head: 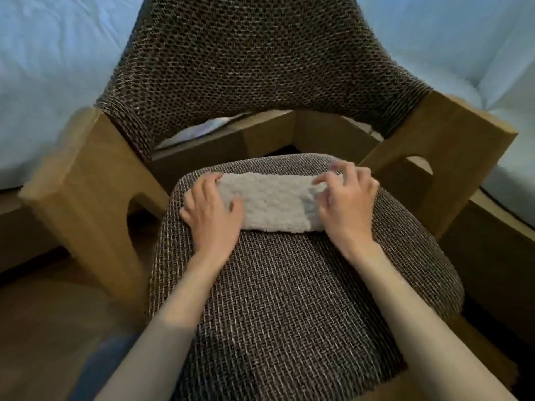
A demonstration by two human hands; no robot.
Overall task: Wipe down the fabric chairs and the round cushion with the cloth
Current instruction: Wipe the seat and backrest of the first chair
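Cloth (pixel 269 204) on chair seat (pixel 275 285) btwn wood armrests (pixel 86 180); backrest (pixel 246 68), bedding (pixel 43 68) behind.

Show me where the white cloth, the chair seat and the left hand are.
white cloth (pixel 269 204), head view, middle of its fluffy top.
chair seat (pixel 289 299), head view, bare woven front part.
left hand (pixel 215 211), head view, back of hand.

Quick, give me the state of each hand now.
Left hand: grips the left end of the cloth.
Right hand: fingers curled on the cloth's right end; grip unclear, blurred.
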